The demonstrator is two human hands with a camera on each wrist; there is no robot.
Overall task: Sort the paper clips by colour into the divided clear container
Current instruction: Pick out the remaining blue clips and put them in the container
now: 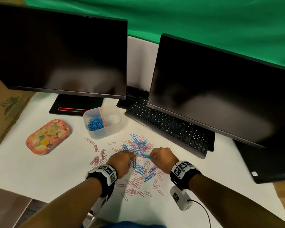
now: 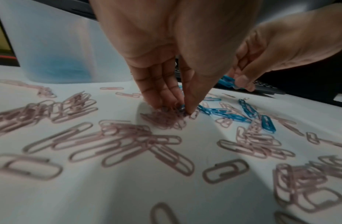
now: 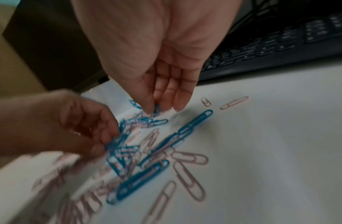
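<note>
Two dark monitors (image 1: pixel 59 51), one keyboard (image 1: pixel 169 127), one floral tray (image 1: pixel 48 137) at nine o'clock, one divided container (image 1: pixel 102 122); pink clips (image 1: pixel 99 158) and blue clips (image 1: pixel 139 169) run to dozens, blur defeating exact counts.

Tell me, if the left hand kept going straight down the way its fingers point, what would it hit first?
The left hand points down at the table; its fingertips are already pinching a blue paper clip atop a cluster of pink paper clips. Going on, it would likely press into those, then the white table.

head view looks down from above on the worktop (image 1: pixel 39 170); both wrist views sit low, close, sharing the clips (image 2: pixel 223 112).
</note>
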